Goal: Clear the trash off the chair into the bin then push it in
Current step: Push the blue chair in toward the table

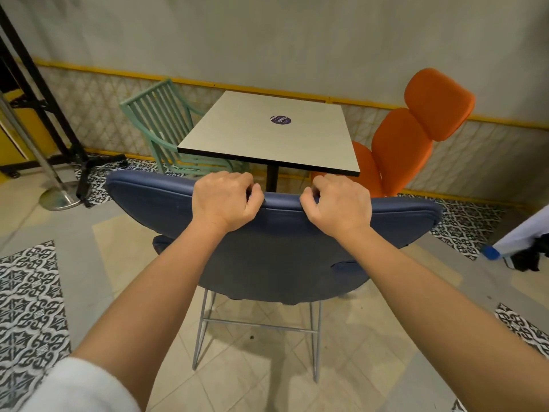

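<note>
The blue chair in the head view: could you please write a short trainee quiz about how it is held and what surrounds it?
1. True or false: both hands grip the top edge of the blue chair backrest.
2. Which chair stands to the right of the table? A) green slatted chair B) orange padded chair C) black stool
3. Fill in: the round sticker on the table is ____ in colour.

Key:
1. True: the left hand and right hand curl their fingers over it.
2. B, the orange padded chair; the green slatted chair is on the left.
3. Purple.
</note>
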`<action>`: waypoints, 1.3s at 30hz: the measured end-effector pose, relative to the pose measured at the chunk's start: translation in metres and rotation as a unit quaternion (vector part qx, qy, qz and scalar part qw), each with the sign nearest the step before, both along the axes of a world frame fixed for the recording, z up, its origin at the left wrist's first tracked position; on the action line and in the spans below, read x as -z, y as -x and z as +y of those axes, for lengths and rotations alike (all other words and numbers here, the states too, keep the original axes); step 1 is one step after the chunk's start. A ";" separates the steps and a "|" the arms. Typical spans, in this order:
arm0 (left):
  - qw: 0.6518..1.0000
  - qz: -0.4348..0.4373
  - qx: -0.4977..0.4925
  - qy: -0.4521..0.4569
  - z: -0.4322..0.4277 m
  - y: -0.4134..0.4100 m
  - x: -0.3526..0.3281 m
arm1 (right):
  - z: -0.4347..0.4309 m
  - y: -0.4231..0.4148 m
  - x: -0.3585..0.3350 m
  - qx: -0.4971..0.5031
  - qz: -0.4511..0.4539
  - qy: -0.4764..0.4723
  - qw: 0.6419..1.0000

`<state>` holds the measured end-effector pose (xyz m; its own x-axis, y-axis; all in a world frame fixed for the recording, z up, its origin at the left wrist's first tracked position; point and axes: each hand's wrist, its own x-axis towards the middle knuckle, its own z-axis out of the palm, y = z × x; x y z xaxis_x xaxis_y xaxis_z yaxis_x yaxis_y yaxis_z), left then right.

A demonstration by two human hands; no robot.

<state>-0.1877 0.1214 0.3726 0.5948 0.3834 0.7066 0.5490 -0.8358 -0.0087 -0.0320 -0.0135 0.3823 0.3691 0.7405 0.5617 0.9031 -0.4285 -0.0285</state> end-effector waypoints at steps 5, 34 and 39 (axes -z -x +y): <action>0.999 -0.010 -0.045 0.015 0.019 0.027 0.002 | -0.002 0.007 0.003 0.046 0.021 0.001 0.999; 0.998 -0.039 0.003 -0.044 0.121 -0.011 0.006 | 0.068 -0.032 0.010 0.107 -0.032 -0.041 0.993; 0.999 -0.038 0.002 -0.034 0.142 -0.032 0.007 | 0.090 -0.053 0.011 0.107 -0.019 -0.051 0.993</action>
<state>-0.1553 0.2638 0.3656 0.5395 0.3306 0.7744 0.5478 -0.8362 -0.0247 0.0211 0.0764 0.3708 0.4895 0.5859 0.6459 0.7923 -0.6081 -0.0489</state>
